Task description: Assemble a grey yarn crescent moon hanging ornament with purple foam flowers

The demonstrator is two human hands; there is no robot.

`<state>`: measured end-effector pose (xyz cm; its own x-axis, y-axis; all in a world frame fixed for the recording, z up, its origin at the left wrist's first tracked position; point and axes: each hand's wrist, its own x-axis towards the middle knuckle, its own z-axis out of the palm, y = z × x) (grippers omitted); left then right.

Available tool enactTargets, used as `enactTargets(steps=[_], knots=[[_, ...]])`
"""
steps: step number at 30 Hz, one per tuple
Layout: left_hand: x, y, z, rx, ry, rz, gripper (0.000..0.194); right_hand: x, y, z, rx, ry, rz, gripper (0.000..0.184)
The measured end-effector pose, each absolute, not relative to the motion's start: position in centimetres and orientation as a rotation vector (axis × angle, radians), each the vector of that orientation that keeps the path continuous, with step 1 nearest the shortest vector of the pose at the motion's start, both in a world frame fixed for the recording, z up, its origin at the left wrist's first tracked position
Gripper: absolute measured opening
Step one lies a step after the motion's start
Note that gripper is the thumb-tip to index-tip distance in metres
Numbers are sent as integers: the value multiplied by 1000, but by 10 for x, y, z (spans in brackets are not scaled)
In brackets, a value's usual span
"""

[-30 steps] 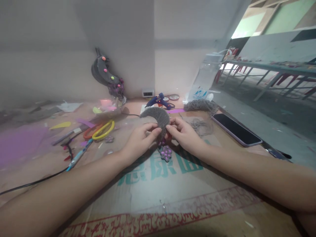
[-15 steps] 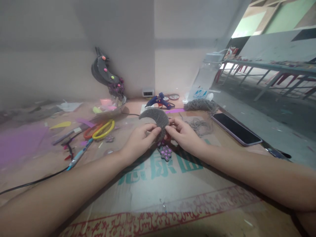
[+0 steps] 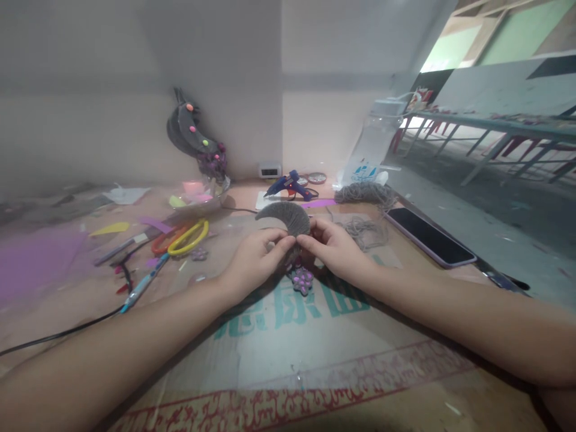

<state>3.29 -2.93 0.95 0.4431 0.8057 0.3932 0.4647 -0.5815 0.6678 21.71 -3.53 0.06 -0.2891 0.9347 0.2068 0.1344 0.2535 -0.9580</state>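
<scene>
A grey yarn-wrapped crescent moon [image 3: 288, 216] is raised over the table, its pointed tip curving to the left. Around its lower part close my left hand [image 3: 261, 255] and my right hand [image 3: 333, 249], thumbs nearly meeting in front of it. The fingertips cover the lower end of the crescent. Just below the hands shows a small grey flower with purple petals [image 3: 302, 279]; whether it is fixed to the crescent I cannot tell.
Scissors with yellow and orange handles [image 3: 189, 237] and a blue pen [image 3: 144, 282] lie left. Behind the crescent sits a blue glue gun [image 3: 290, 185]. A phone [image 3: 429, 237], grey yarn [image 3: 365, 193] and a water bottle [image 3: 373, 144] are right. A decorated dark crescent [image 3: 191, 129] stands at the back.
The crescent has shifted slightly down and to the right. My right thumb has moved left, closer to my left thumb.
</scene>
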Motion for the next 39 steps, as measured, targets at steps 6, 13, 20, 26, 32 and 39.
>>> enactTargets(steps=[6,13,20,26,32,39], knots=[[33,-30,10,2234,1062,980,31,218,-36,1,-958,-1568,1201,30],[35,-30,11,2145,1091,978,29,222,-32,0,-938,-1425,1157,36],[34,-27,12,2050,1180,986,34,225,-22,-2,-1141,-1414,1026,26],[33,-26,10,2041,1186,991,33,224,-27,-1,-1159,-1542,932,27],[34,-28,11,2095,1149,980,33,223,-32,2,-1102,-1644,897,36],[33,-27,7,2094,1084,965,35,220,-33,3,-1098,-1569,1054,28]])
